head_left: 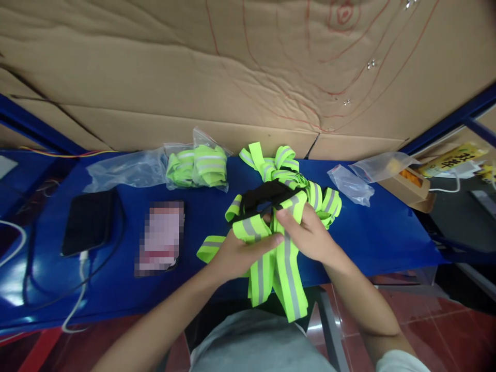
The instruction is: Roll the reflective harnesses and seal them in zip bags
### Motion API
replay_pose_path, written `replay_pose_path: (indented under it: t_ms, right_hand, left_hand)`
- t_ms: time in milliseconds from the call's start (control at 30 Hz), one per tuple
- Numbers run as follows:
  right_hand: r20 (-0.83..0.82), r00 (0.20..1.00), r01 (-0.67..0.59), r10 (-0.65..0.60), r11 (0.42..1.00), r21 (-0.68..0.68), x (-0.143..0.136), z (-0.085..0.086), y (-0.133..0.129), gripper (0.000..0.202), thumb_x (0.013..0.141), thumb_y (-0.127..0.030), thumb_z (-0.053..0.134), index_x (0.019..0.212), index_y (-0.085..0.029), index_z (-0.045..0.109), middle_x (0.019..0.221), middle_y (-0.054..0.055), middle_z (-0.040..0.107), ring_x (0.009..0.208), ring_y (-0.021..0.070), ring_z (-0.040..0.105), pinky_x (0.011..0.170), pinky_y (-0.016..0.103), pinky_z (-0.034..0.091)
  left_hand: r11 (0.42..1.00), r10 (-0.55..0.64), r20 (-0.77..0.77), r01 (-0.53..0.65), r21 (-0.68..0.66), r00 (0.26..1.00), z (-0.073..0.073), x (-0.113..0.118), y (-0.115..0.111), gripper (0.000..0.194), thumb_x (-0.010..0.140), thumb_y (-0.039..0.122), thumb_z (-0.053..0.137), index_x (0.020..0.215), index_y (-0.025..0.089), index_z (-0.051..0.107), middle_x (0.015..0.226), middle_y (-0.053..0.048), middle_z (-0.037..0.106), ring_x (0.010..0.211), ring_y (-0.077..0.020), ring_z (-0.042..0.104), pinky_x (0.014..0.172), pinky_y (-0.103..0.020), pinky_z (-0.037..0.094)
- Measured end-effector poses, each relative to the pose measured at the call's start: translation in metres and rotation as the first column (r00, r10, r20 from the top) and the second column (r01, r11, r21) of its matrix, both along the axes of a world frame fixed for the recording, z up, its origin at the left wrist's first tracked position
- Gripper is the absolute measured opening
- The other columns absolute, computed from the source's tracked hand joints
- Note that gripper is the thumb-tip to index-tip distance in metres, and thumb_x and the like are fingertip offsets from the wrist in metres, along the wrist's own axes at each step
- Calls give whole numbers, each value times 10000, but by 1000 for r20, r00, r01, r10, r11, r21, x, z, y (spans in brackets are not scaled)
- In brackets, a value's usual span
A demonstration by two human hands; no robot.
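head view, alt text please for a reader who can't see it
A person's left hand and right hand hold yellow-green straps with a grey stripe at a blue table, more straps piled beyond. To the left lie bagged straps, a pixelated flat item and a black device with a white cable.

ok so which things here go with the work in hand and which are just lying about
Seem to belong:
striped neon straps, held in the left hand and right hand
black piece among them
heaped neon straps beyond
bagged neon straps, probably
loose clear bags, perhaps

Seem just lying about:
phone-like slab
black device, white cable attached
open cardboard box
yellow packet
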State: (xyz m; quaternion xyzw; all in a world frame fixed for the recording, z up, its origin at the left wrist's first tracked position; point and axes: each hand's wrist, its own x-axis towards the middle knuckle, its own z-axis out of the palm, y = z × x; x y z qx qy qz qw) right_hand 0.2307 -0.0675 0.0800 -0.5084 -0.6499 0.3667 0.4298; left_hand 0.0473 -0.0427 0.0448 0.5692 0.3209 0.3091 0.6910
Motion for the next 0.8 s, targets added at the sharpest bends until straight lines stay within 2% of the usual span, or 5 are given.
replay_pose_path:
  t_ms: [167, 333, 500, 633, 800]
  right_hand:
    - [-221, 967, -173, 127, 964, -202, 26, -10, 20, 479, 874, -660, 714, 1043, -214, 673, 939, 27, 732, 806, 187, 688, 743, 316, 579]
    - [-315, 942, -25, -115, 912, -408, 33, -18, 36, 459, 893, -646, 699, 748, -216, 626, 626, -14, 652, 578, 140, 623, 573, 256, 515]
    - [-490, 823, 2, -288, 864, -504, 21, -12, 43, 424, 691, -412, 927, 983, -217, 691, 822, -13, 769, 656, 158, 696, 646, 278, 572]
    - [-521, 771, 133, -365, 894, -429, 13, -10, 44, 385, 754, -379, 875, 1054, -235, 681, 876, -15, 777, 638, 156, 689, 651, 292, 584]
    - [-439, 820, 225, -367, 912, -342, 13, -16, 42, 335, 799, -366, 853, 1053, -252, 666, 963, -17, 760, 767, 160, 705, 738, 297, 586]
  left_hand:
    - [955, 72, 74, -48, -294, 995, -10, 12, 11, 467, 764, 473, 881, 1073, 152, 740, 1135, -117, 787, 1144, -354, 715, 1043, -517, 546]
    - [912, -8, 117, 55, -407, 993, -10, 13, 20, 434, 797, 395, 868, 1130, 150, 737, 1040, -112, 809, 1024, -308, 758, 996, -467, 562]
    - [711, 5, 292, 202, -673, 956, -20, 13, 22, 380, 727, 367, 879, 1013, 140, 771, 1000, -128, 812, 921, -302, 768, 873, -407, 587]
    - [616, -95, 509, 452, -645, 855, -30, 15, 8, 450, 777, 444, 809, 1066, 103, 766, 1096, -183, 790, 1060, -348, 748, 932, -427, 572]
    - [569, -265, 551, 590, -573, 791, -40, 15, -9, 442, 921, 454, 728, 1238, 146, 704, 941, -141, 804, 862, -271, 783, 765, -366, 614]
